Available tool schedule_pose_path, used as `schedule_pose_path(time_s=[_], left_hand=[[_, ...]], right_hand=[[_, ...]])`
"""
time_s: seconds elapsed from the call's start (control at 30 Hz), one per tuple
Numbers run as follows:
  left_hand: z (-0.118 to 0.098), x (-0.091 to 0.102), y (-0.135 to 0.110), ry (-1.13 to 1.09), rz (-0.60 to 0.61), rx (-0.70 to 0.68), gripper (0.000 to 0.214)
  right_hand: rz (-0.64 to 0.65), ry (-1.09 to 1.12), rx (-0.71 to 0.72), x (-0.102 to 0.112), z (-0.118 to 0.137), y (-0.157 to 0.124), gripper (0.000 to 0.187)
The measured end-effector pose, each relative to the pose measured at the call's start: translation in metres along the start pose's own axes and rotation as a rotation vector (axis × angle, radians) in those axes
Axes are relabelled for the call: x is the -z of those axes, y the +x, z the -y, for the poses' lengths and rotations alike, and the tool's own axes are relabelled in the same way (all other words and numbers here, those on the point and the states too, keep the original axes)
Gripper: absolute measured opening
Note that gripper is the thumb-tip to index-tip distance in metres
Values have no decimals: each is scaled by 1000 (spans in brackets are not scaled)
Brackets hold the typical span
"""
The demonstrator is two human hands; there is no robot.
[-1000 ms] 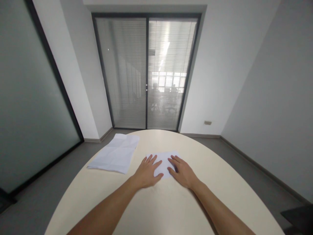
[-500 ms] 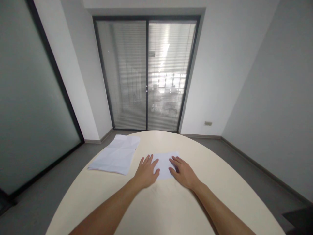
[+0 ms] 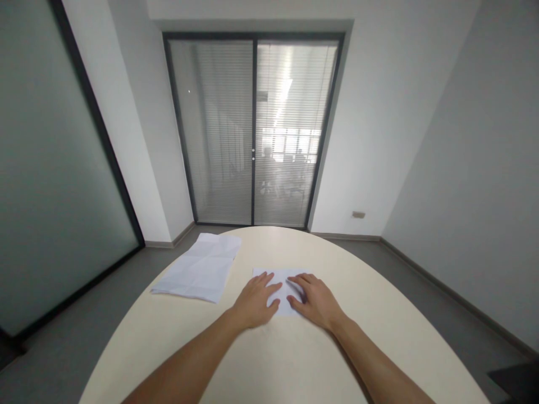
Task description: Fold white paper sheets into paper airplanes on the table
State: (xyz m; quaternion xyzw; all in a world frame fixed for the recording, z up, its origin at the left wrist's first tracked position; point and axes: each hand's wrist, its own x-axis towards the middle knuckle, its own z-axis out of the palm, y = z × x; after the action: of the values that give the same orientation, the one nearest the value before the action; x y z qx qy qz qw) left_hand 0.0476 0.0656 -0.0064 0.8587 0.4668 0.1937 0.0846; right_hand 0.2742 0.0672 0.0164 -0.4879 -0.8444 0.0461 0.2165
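A small folded white paper [image 3: 285, 276] lies on the cream round table [image 3: 370, 314] in front of me. My left hand [image 3: 255, 298] rests flat on the paper's left part, fingers stretched out and spread. On the right part my right hand [image 3: 315, 299] lies flat as well, fingers extended toward the left. Both hands press on the sheet and cover much of it. Neither hand grips anything.
A larger creased white sheet [image 3: 200, 269] lies on the table to the left, near the edge. Beyond the table are a grey floor, a glass sliding door with blinds [image 3: 252, 129], and a frosted glass wall on the left.
Both hands have slid closer together over the small paper, and the visible part of the sheet has become narrower. The larger sheet has not moved.
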Motion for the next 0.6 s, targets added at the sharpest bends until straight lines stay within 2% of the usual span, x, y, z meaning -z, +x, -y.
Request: schedule_pose_path(time_s=[0.07, 0.13, 0.23, 0.33, 0.47, 0.53, 0.6], left_hand=[[1, 1, 1, -11, 20, -47, 48], [2, 3, 1, -26, 33, -90, 47], [1, 4, 1, -34, 44, -77, 47], [-1, 2, 1, -33, 51, -25, 49], [-2, 0, 1, -7, 49, 21, 52], [-2, -2, 2, 18, 39, 50, 53], [-1, -4, 2, 47, 22, 95, 54]], right_hand=[[31, 67, 77, -4, -3, -1, 62], [96, 97, 103, -9, -7, -2, 64], [147, 69, 24, -17, -12, -3, 65], [140, 24, -74, -21, -15, -2, 68], [88, -44, -201, -19, -20, 0, 62], [12, -93, -258, -14, -23, 1, 52], [-79, -116, -245, -9, -24, 1, 41]])
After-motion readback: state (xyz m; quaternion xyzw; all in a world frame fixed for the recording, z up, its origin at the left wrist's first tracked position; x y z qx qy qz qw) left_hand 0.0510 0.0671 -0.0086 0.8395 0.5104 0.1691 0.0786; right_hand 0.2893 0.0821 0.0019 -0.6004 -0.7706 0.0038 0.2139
